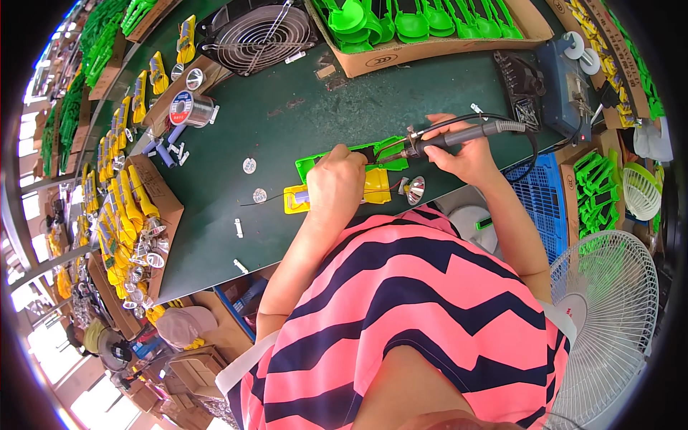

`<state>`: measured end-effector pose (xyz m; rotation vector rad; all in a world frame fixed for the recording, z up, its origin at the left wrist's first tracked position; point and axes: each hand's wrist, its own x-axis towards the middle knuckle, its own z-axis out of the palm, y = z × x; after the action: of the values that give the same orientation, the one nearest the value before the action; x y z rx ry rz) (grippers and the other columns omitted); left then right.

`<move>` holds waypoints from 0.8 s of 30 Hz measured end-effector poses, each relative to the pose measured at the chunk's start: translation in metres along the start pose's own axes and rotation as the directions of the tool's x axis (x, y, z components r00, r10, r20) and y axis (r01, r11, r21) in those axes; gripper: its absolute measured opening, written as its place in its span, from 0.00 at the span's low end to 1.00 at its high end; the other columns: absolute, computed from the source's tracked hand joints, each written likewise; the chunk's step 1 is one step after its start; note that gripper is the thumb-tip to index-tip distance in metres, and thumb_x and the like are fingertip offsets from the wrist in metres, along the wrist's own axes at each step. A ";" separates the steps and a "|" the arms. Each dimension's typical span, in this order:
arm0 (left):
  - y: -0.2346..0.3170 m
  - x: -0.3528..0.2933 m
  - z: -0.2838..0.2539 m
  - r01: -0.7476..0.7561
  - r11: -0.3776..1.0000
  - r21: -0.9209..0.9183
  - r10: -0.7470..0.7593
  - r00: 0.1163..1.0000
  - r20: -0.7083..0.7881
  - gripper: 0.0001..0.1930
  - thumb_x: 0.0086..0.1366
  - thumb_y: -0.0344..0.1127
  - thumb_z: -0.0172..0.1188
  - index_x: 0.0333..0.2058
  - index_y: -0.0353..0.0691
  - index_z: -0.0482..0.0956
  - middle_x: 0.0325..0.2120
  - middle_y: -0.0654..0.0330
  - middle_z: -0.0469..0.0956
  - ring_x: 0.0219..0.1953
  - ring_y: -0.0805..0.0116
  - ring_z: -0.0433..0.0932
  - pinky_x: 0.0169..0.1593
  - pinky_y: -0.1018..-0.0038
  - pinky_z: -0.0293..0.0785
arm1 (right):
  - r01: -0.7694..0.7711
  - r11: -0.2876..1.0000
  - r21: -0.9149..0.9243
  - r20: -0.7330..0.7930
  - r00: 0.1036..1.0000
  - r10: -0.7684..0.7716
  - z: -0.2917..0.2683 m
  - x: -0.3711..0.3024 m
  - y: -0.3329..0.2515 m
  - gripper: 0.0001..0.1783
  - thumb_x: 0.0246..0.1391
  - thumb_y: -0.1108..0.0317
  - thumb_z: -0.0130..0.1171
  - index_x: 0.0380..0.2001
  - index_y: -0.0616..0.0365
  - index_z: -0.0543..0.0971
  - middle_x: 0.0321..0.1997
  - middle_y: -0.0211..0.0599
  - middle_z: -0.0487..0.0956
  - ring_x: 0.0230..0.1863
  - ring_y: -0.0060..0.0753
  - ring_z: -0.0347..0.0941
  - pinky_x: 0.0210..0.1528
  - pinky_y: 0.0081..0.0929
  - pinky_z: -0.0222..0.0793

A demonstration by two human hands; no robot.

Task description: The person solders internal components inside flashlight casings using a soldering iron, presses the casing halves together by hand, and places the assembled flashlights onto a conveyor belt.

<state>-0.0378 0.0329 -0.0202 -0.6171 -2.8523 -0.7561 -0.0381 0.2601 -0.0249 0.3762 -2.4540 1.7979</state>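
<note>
My right hand (462, 154) is closed round the dark handle of a soldering iron (469, 135), whose tip points left, with a thin tube running beside it. The tip reaches over a long green plastic housing (395, 162) lying on the bench. My left hand (337, 180) is closed above that housing; what its fingers pinch is hidden. Under the left hand, on the near side, lies an open yellow housing (376, 186) with a pale purple part inside. Thin wires run from it, and a silver reflector (415, 190) sits by its right end.
A carton (444, 50) of green parts stands at the back, beside a round fan grille (261, 36). Left are a solder spool (192, 109) and a box (166, 204) of yellow lights. Right are a blue soldering station (562, 79), a blue crate (534, 204) and a fan (605, 315).
</note>
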 end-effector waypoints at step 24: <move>0.001 -0.001 0.000 0.003 0.999 -0.043 -0.006 0.999 -0.049 0.02 0.49 0.29 0.57 0.22 0.41 0.78 0.20 0.60 0.72 0.22 0.60 0.73 0.26 0.69 0.68 | 0.095 0.995 0.035 -0.032 0.995 -0.093 -0.009 -0.013 0.008 0.10 0.38 0.69 0.63 0.28 0.58 0.78 0.26 0.31 0.79 0.46 0.35 0.68 0.53 0.36 0.59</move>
<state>-0.0361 0.0337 -0.0201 -0.5896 -2.8007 -0.8241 -0.0286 0.2725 -0.0320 0.4552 -2.3444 1.7991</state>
